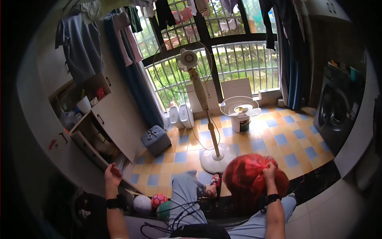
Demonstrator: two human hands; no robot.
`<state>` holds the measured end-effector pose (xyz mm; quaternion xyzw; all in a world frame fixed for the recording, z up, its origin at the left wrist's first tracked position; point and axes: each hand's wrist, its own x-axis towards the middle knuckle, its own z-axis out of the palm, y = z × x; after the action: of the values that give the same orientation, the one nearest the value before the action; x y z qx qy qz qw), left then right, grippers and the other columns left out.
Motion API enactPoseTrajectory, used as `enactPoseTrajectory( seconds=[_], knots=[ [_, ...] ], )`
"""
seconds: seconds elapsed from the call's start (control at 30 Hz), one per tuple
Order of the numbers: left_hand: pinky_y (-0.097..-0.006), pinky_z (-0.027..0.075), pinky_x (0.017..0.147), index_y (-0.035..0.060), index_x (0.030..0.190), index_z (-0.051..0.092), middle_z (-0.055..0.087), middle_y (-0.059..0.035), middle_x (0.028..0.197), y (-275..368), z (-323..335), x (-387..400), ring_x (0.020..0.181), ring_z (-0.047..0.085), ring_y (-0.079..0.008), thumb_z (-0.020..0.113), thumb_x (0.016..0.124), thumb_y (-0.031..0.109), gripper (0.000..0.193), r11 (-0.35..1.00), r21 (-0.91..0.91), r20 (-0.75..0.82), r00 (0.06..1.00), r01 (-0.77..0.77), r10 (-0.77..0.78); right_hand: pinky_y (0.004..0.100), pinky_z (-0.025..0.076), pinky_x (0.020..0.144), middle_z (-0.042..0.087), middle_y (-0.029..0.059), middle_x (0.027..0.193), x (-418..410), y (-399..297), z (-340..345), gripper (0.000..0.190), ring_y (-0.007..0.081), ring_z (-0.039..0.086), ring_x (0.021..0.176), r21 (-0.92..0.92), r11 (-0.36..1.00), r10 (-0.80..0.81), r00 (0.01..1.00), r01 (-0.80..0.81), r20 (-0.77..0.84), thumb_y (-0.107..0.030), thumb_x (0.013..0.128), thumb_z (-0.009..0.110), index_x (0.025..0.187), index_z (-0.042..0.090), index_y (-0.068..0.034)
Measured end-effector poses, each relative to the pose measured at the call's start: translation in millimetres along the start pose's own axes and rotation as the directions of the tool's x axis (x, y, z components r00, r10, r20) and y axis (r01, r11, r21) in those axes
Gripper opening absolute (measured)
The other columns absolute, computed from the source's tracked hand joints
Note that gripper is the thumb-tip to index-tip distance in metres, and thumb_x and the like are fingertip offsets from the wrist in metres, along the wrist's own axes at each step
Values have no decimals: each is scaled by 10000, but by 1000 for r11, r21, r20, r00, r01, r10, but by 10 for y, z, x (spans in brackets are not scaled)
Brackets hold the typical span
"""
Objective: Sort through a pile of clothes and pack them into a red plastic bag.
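Observation:
In my right hand point(270, 171) is the gathered neck of a bulging red plastic bag point(247, 173). The bag hangs over the dark threshold beside my right leg, and its contents cannot be made out. My left hand point(113, 175) is raised on the left with its fingers curled, and I see nothing in it. Close by stands the open lower door point(91, 151) of a pale cabinet; whether the hand touches it is unclear. Inside the lower compartment point(103, 140) are items in shadow.
Ahead stands a pedestal fan point(218, 155) with a trailing cord. Behind it, a bucket point(240, 124) carries a fan grille and blade. A grey stool point(155, 140) is left, a washing machine point(338, 107) right. Balls point(142, 204) lie by my left leg. Laundry point(80, 44) hangs overhead.

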<state>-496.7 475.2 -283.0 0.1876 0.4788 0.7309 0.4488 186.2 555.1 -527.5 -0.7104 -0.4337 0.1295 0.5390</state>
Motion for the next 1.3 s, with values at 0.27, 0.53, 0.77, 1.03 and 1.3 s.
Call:
enactPoseTrajectory(
  seconds=[0.27, 0.53, 0.77, 1.03, 1.3],
  knots=[
    [-277, 475, 590, 77, 807, 590, 592, -52, 688, -1664, 597, 18, 630, 567, -172, 493, 840, 220, 175, 774, 254, 436, 646, 580, -627, 379, 398, 537, 482, 151, 574, -245, -124, -189, 94, 295, 498, 534, -73, 995, -72, 997, 71, -12, 9, 563, 458, 641, 456, -45],
    [-242, 448, 398, 42, 782, 554, 560, -53, 585, -2742, 1263, -321, 448, 551, -158, 475, 855, 340, 317, 268, 859, 35, 472, 436, -881, 378, 375, 551, 417, 108, 585, -405, 282, 52, 140, 269, 430, 538, -230, 972, 92, 975, -45, 200, 21, 548, 449, 653, 396, -55],
    [-234, 429, 359, 51, 742, 569, 549, -43, 555, -2641, 1762, -77, 404, 530, -132, 462, 851, 420, 400, 7, 791, -233, 312, 611, -921, 424, 375, 547, 482, 145, 582, -7, 119, 708, 93, 339, 481, 556, -312, 950, 174, 838, -5, 517, -37, 577, 507, 633, 436, -60],
    [-236, 427, 360, 47, 742, 546, 552, -54, 546, -2310, 1126, -502, 412, 539, -148, 444, 872, 361, 354, 82, 363, -173, 154, 928, -973, 405, 417, 595, 535, 159, 629, 286, -2102, 1535, 149, 361, 544, 646, -309, 933, 155, 572, 183, 806, -114, 577, 587, 669, 487, -53],
    [-321, 507, 638, 69, 924, 513, 578, -65, 775, -1378, 939, 98, 700, 589, -177, 533, 832, 305, 255, 391, -94, -21, 390, 916, -920, 359, 419, 592, 544, 143, 626, 453, -3749, 2340, 208, 293, 556, 615, -255, 862, 105, 339, 438, 935, -168, 554, 615, 664, 494, -39]
  ],
)
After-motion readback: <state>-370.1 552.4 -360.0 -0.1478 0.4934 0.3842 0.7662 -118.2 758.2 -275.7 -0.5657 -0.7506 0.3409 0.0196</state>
